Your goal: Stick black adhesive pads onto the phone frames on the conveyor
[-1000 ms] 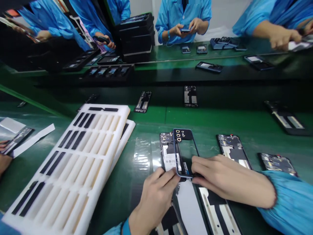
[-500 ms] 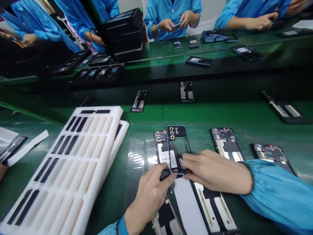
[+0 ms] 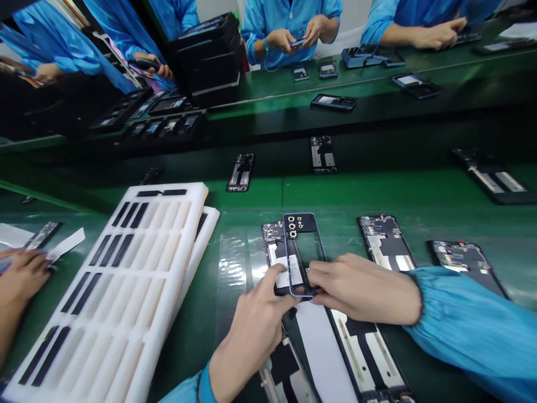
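A thin phone frame [image 3: 313, 246] with round camera rings at its top is held tilted over an opened phone body [image 3: 274, 252] with a white battery. My left hand [image 3: 255, 324] grips the frame's lower left corner between thumb and finger. At its lower right edge, my right hand [image 3: 363, 285] has its fingers closed on the same frame. The fingertips partly hide the frame's bottom end. Below both hands lie a white strip [image 3: 325, 352] and more opened phone bodies [image 3: 369, 358].
A white foam tray [image 3: 168, 252] with black strips stands at left, on another tray. Opened phones [image 3: 388, 240] lie at right, others [image 3: 240, 172] further back. Another person's hand [image 3: 25, 274] is at far left. People in blue work behind a raised shelf [image 3: 268, 101].
My left index finger has lifted and moved up along the frame's left side. Another person's hand has come further in at far left, and the view has shifted slightly.
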Demonstrator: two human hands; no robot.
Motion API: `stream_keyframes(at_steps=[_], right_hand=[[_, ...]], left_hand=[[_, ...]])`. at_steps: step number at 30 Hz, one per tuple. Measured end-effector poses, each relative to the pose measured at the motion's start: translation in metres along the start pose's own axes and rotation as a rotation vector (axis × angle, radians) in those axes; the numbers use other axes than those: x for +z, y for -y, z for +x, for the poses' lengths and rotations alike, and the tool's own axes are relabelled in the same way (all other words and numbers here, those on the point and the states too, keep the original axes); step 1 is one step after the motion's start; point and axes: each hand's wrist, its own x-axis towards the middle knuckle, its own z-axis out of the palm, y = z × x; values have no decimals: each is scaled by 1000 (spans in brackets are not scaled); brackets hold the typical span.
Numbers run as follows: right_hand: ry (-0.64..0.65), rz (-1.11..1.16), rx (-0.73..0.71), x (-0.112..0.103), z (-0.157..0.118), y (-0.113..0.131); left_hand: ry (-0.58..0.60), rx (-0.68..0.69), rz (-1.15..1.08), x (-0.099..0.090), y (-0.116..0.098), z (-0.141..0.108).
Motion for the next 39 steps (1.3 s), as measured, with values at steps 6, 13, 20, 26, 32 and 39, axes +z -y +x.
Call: stream_keyframes(at_steps=[6, 13, 20, 26, 32, 39], right_hand=[[43, 48, 7, 1, 1, 1], [15, 29, -72, 5, -2, 0], [-533, 553, 380, -16, -12, -12], [-734, 969, 645, 9, -48, 2], [-652, 815, 381, 83, -71, 32], [-648, 645, 159, 91, -63, 26]], left_hand=[[-2, -97, 109, 3, 3, 0], [-308, -276, 92, 3, 1, -22], [-393, -231, 27, -18, -3, -35], [-272, 30, 133, -6, -30, -57], [-89, 137, 341, 19, -44, -63], [30, 97, 330, 23, -47, -57]])
